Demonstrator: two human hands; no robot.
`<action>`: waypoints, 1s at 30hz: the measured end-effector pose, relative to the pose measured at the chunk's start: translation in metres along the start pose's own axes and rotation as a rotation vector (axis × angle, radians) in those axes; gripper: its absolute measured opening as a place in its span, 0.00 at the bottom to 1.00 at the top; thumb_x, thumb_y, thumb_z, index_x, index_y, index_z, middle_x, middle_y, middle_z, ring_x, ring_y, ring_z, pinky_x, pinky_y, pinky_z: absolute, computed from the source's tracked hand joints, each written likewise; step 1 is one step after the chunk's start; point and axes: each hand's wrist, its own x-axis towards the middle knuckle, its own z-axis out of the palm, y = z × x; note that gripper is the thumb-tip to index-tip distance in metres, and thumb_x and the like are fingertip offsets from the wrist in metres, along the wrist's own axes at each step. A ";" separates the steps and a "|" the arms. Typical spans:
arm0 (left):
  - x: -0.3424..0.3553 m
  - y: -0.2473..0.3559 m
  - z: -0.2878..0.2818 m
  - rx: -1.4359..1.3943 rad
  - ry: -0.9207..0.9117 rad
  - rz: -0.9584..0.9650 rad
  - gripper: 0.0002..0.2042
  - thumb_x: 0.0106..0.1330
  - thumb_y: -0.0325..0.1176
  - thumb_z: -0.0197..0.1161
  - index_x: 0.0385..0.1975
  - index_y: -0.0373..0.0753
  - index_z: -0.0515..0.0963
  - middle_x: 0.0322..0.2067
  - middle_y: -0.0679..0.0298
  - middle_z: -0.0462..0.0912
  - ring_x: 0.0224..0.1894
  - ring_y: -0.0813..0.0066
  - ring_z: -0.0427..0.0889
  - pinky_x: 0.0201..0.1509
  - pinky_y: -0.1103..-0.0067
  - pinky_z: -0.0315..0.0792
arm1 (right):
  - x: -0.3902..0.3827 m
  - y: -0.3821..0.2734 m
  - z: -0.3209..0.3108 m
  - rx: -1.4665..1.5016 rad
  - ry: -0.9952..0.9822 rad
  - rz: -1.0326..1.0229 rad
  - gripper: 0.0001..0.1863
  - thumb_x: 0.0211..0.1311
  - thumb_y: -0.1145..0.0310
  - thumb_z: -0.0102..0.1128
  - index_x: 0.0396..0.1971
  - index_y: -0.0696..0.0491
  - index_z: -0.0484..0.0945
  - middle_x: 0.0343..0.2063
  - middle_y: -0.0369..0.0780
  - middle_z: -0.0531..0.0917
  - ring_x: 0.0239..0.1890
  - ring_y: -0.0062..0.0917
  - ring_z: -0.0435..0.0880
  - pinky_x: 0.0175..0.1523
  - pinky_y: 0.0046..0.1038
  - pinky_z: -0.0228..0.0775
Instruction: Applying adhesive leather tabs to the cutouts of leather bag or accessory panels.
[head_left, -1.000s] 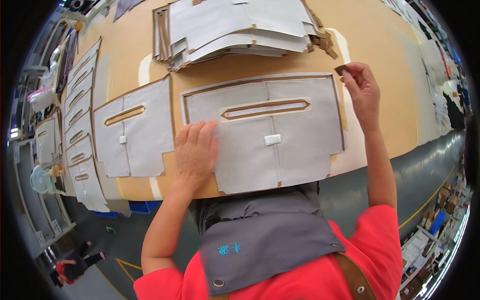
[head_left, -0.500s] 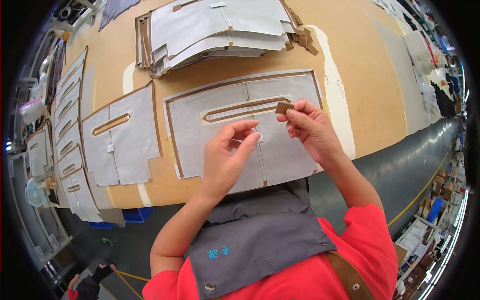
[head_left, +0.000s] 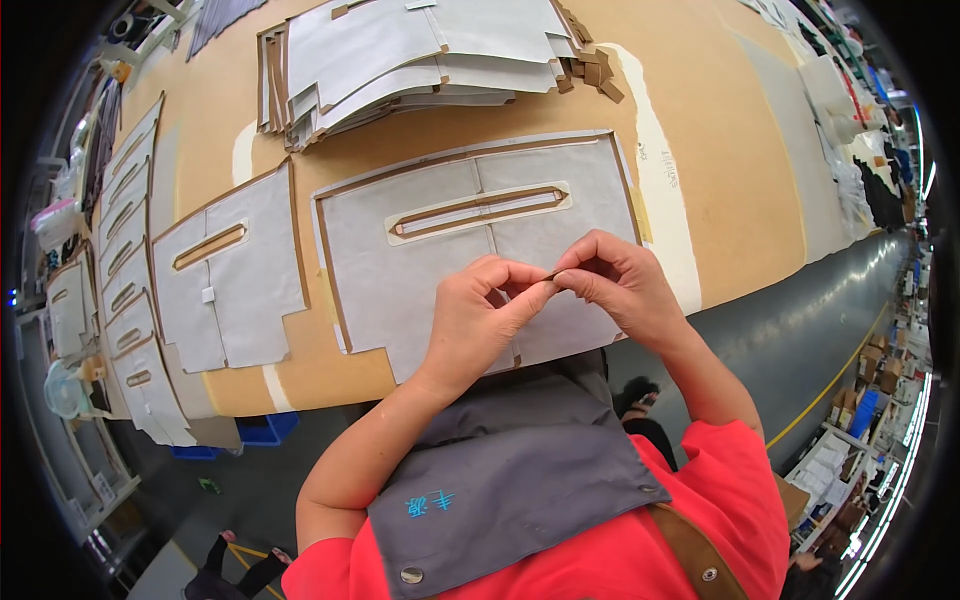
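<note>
My left hand (head_left: 486,316) and my right hand (head_left: 612,284) meet above the near edge of a large grey fabric panel (head_left: 400,250) with a brown-edged slot. Between the fingertips of both hands I pinch a small thin brown piece (head_left: 551,275). The panel lies flat on the tan worktable (head_left: 700,140), right in front of me. A second grey panel (head_left: 228,270) with a smaller slot and a small white tab lies to its left.
A stack of grey panels (head_left: 400,50) sits at the back of the table with loose brown pieces (head_left: 595,75) beside it. More slotted panels (head_left: 125,230) overlap along the left edge. A blue crate (head_left: 260,430) stands below the table.
Both hands have come off the panel and drawn together near my body. The small brown piece, held up by my right hand at the panel's far right corner, is now pinched by both hands.
</note>
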 end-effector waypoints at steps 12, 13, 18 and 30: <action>0.050 -0.019 0.015 1.002 -0.030 0.783 0.21 0.56 0.35 0.71 0.50 0.36 0.78 0.48 0.63 0.78 0.53 0.65 0.76 0.54 0.70 0.71 | 0.046 -0.001 -0.060 0.010 0.261 0.047 0.07 0.69 0.67 0.61 0.38 0.54 0.77 0.27 0.32 0.80 0.27 0.12 0.77 0.31 0.16 0.71; 0.050 -0.021 0.015 0.997 -0.035 0.780 0.21 0.56 0.35 0.71 0.50 0.36 0.78 0.48 0.63 0.78 0.53 0.65 0.76 0.54 0.70 0.71 | 0.051 0.001 -0.063 -0.052 0.229 0.056 0.08 0.68 0.65 0.62 0.37 0.54 0.77 0.26 0.31 0.79 0.25 0.11 0.76 0.28 0.15 0.69; 0.051 -0.021 0.016 0.995 -0.029 0.783 0.20 0.57 0.35 0.70 0.49 0.38 0.78 0.50 0.63 0.77 0.54 0.66 0.75 0.56 0.70 0.69 | 0.072 0.004 -0.073 -0.101 0.084 0.164 0.11 0.66 0.61 0.64 0.32 0.54 0.79 0.24 0.31 0.78 0.21 0.10 0.72 0.24 0.15 0.65; 0.049 -0.024 0.015 1.018 -0.030 0.789 0.19 0.59 0.35 0.69 0.49 0.38 0.78 0.52 0.63 0.75 0.56 0.66 0.73 0.57 0.71 0.68 | 0.093 0.002 -0.070 -0.191 -0.081 0.267 0.10 0.68 0.63 0.63 0.30 0.53 0.79 0.18 0.29 0.76 0.17 0.08 0.71 0.22 0.13 0.63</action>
